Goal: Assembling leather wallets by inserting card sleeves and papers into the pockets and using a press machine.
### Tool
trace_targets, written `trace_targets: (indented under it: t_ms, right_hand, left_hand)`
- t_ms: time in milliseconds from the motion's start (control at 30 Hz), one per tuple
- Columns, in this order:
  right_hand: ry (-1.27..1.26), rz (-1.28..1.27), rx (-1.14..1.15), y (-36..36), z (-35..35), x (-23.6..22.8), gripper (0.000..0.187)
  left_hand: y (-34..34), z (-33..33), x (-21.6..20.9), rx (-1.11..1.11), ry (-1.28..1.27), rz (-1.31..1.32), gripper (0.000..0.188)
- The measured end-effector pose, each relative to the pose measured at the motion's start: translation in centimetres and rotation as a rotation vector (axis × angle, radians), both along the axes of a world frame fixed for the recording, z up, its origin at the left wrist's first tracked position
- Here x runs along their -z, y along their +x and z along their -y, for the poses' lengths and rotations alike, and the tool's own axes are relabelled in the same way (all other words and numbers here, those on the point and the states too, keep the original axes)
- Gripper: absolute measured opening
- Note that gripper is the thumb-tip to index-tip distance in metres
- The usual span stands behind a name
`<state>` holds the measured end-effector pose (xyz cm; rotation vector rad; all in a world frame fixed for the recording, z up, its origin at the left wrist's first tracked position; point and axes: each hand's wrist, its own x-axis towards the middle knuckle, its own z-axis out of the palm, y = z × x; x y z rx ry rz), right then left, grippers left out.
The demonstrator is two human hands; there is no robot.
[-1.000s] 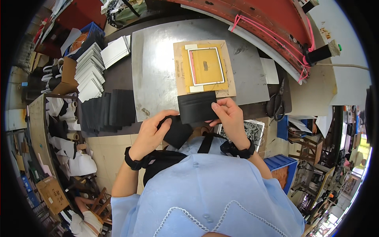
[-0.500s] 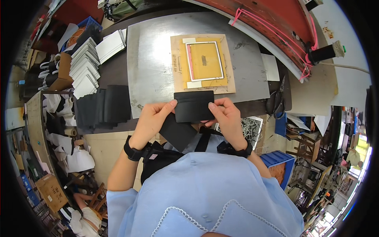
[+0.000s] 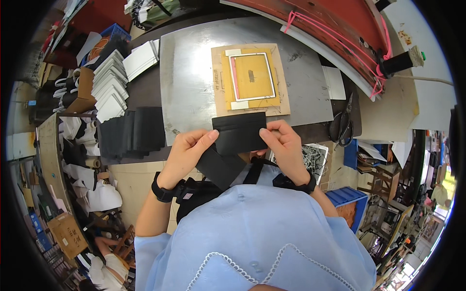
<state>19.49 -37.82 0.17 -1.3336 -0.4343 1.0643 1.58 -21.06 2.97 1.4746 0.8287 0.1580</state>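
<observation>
Left hand (image 3: 186,153) and right hand (image 3: 287,147) are gripping opposite sides of a black slotted panel (image 3: 240,136) at frame centre; a plain black piece (image 3: 221,168) is showing just below it.

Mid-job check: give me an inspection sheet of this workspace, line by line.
Surface: grey metal plate on a dark table; dark marks on the plate.
Job's things: black slotted piece held up; second black piece angled below; tan board with white-framed yellow panel on the plate.
Clutter: black sheets and white sheets at left; scissors at right.
Grips: left hand and right hand pinch opposite sides of the black slotted piece.
Cables: pale cable at upper right.
Surroundings: another person at lower left; blue crate at lower right.
</observation>
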Motion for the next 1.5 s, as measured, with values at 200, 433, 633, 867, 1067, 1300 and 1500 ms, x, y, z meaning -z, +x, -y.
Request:
trace_targets:
  t_ms: [200, 433, 633, 867, 1067, 1300, 1500]
  right_hand:
    - [0.125, -0.037, -0.092, 0.8, -1.5, -2.4, 0.018]
    - [0.26, 0.037, 0.016, -0.1, -4.9, -4.4, 0.026]
    - [0.294, 0.156, -0.022, -0.2, -5.9, -4.8, 0.024]
    - [0.242, 0.199, -0.076, -0.2, -6.5, -5.7, 0.026]
    - [0.237, 0.12, -0.023, -0.8, -6.9, -5.7, 0.03]
    - [0.224, 0.183, 0.007, -0.6, -7.2, -4.8, 0.026]
    - [0.191, 0.161, 0.015, -0.4, -7.6, -4.1, 0.025]
  left_hand:
    - [-0.1, -0.4, -1.6, -0.11, -0.021, 0.197, 0.023]
    - [-1.4, -0.7, -2.7, -0.133, 0.19, 0.235, 0.02]
    - [-2.1, -1.6, -3.9, -0.19, 0.126, 0.361, 0.021]
    - [-2.0, -2.3, -4.3, -0.22, 0.131, 0.347, 0.023]
    - [-1.8, -1.6, -4.3, -0.283, 0.298, 0.318, 0.025]
    - [-1.3, -1.6, -3.1, -0.322, 0.275, 0.358, 0.023]
    - [-1.2, -1.6, -3.2, -0.324, 0.221, 0.38, 0.024]
